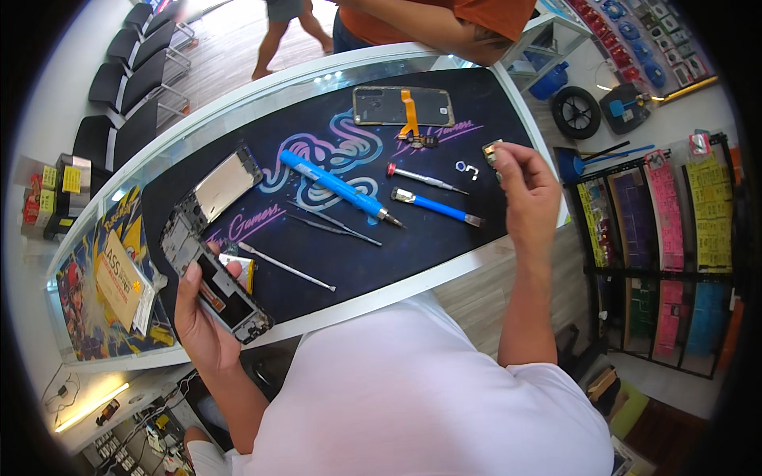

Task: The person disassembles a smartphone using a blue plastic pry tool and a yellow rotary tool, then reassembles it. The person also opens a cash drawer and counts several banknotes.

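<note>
My left hand (205, 321) grips a disassembled black phone frame (180, 244); a silver-backed screen part (222, 190) lies beyond it, touching or attached. A yellow-edged battery-like piece (248, 271) is partly hidden behind the frame. My right hand (525, 186) pinches a small circuit board (490, 152) above the mat's right side. Left of it lie small white pieces (467, 169), a red-capped screwdriver (421, 176) and a blue brush tool (444, 211). Centrally are a thick blue screwdriver (333, 182), tweezers (333, 230) and a thin spudger (290, 267). A back cover (377, 105) carries an orange flex cable (409, 115).
The dark printed mat (397, 270) lies on a glass counter with a white rim (529, 115). Papers (119, 282) sit at its left end. Across it, a person in orange (421, 20) leans close and another person's legs (274, 44) show. Chairs, display racks (659, 262) and a wheel surround it.
</note>
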A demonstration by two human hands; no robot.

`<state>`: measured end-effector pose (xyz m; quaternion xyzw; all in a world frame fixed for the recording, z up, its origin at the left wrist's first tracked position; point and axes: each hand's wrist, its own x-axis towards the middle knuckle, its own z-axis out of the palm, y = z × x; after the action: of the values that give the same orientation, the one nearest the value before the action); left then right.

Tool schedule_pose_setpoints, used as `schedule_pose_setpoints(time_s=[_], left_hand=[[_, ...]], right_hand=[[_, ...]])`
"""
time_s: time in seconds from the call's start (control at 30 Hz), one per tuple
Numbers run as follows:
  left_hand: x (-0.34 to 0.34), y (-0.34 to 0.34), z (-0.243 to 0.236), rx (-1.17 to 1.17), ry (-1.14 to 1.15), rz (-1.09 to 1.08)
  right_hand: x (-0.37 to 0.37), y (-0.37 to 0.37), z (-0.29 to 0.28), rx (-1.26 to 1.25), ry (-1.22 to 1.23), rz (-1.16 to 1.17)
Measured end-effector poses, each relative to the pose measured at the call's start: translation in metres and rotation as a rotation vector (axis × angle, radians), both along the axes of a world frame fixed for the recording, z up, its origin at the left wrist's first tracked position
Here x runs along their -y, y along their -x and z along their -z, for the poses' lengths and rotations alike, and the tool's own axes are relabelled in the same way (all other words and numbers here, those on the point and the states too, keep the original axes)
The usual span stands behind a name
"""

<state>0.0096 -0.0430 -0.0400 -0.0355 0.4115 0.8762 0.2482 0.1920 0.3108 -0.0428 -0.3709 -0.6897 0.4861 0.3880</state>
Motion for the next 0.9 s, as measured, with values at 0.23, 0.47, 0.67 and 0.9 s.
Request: schedule_pose_setpoints(time_s=[0.23, 0.47, 0.67, 0.9], left_hand=[[-0.002, -0.003, 0.004, 0.021, -0.073, 0.034], [0.008, -0.009, 0.016, 0.077, -0.026, -0.059], [0.031, -0.017, 0.030, 0.003, 0.008, -0.089], [0.061, -0.019, 0.038, -0.072, 0.058, -0.212]], right_hand=[[0.024, -0.008, 0.009, 0.141, -0.104, -0.230], [0.066, 0.022, 0.001, 0.158, -0.168, -0.464], [0.081, 0.041, 0.001, 0.132, -0.294, -0.631], [0.007, -0.003, 0.003, 0.341, -0.331, -0.135]])
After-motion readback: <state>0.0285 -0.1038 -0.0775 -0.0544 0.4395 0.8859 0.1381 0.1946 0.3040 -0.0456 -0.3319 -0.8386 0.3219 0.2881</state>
